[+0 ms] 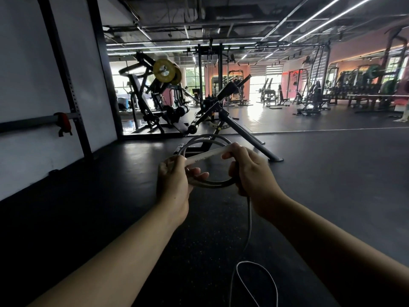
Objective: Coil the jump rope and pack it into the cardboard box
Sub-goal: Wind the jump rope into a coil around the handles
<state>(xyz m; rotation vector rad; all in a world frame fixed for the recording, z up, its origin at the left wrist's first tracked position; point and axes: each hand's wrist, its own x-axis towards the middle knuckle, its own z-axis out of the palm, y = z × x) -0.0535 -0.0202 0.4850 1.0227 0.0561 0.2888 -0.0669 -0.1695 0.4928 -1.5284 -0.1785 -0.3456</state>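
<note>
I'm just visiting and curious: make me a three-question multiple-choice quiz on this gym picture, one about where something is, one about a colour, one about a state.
1. Where does the loose rope go?
A. Over a shoulder
B. Down to the floor
C. Into a box

2. Colour of the weight plates on the machine behind?
A. Yellow
B. Blue
C. White

3. How far along is the coiling?
A. Not begun
B. Finished
C. Partly done

Answers:
B, it hangs below the right hand and loops on the floor.
A, both discs look yellow.
C, the left hand holds coils while rope trails.
</note>
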